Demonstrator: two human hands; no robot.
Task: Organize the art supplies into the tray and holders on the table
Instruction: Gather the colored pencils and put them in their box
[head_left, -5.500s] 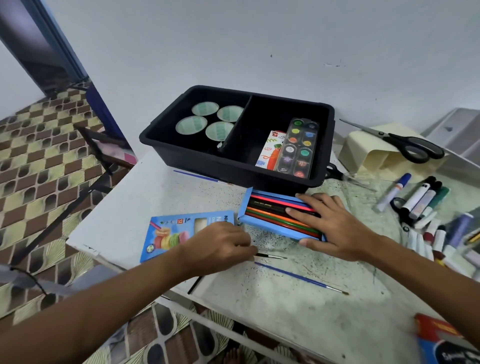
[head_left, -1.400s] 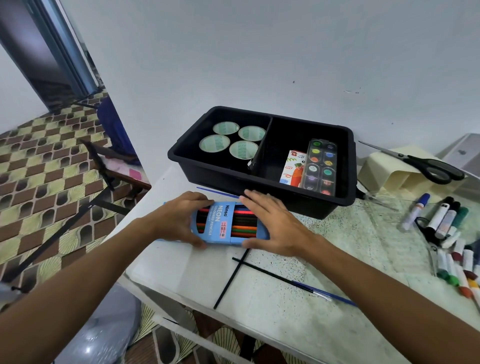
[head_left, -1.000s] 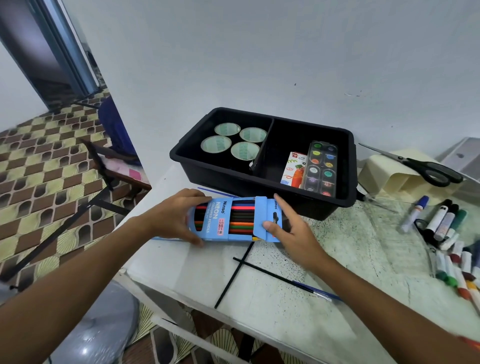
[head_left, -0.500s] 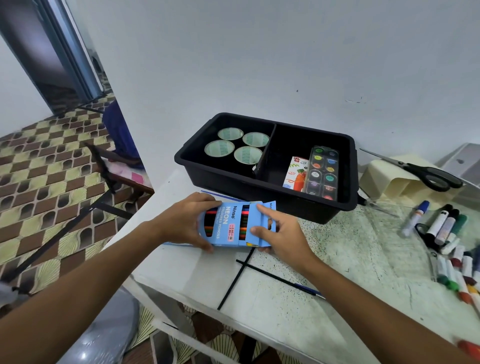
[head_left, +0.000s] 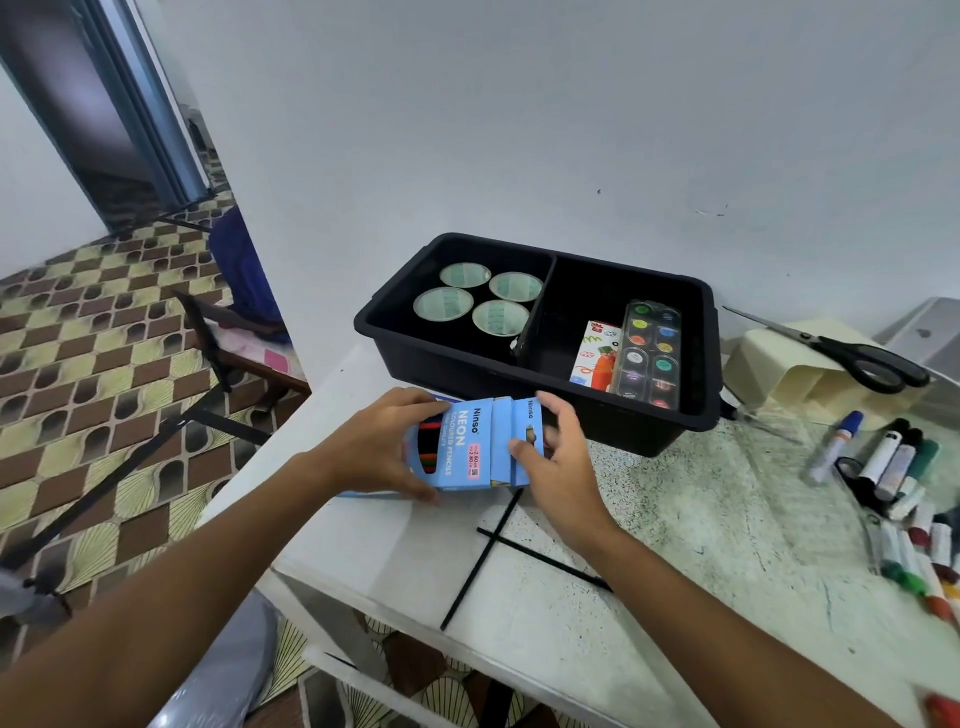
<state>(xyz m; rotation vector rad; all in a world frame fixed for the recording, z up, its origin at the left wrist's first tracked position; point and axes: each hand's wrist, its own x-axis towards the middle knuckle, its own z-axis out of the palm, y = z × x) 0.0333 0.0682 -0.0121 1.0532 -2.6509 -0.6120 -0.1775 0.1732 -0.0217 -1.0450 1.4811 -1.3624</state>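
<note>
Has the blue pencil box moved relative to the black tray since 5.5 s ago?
Yes. The pencil box has shifted left along the black tray's front wall, from below the right compartment toward the left one.

The pencil tray was slid into the blue pencil box, whose end flap was folded shut by the right hand. The left hand moved from the table to grip the box's left end.

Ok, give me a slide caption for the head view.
Both hands, left and right, hold a blue coloured-pencil box in front of the black tray.
</note>
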